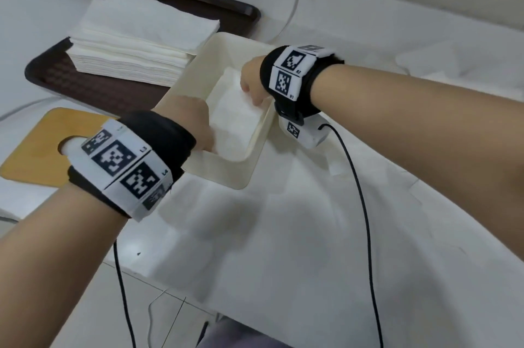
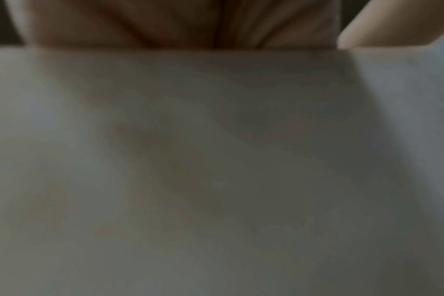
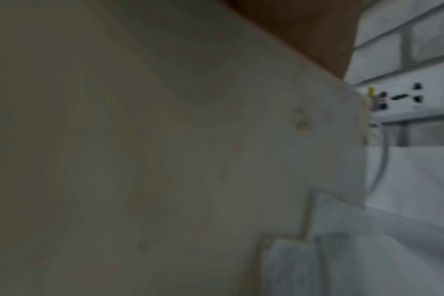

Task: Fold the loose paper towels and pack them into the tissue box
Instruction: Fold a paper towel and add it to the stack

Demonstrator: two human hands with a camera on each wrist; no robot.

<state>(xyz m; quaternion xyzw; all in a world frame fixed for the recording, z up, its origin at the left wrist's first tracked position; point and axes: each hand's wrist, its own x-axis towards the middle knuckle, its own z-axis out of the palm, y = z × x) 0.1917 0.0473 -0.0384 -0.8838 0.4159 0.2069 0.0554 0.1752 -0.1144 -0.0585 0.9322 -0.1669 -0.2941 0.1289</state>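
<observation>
Both hands, left (image 1: 195, 123) and right (image 1: 252, 83), reach into the box (image 1: 226, 169) onto a folded towel (image 1: 238, 112); their grip cannot be told. A stack (image 1: 136, 44) remains unpacked.

cream tissue box (image 1: 241, 174), white paper towels (image 1: 136, 44), dark brown tray (image 1: 56, 75), yellow-brown lid (image 1: 37, 149)
</observation>
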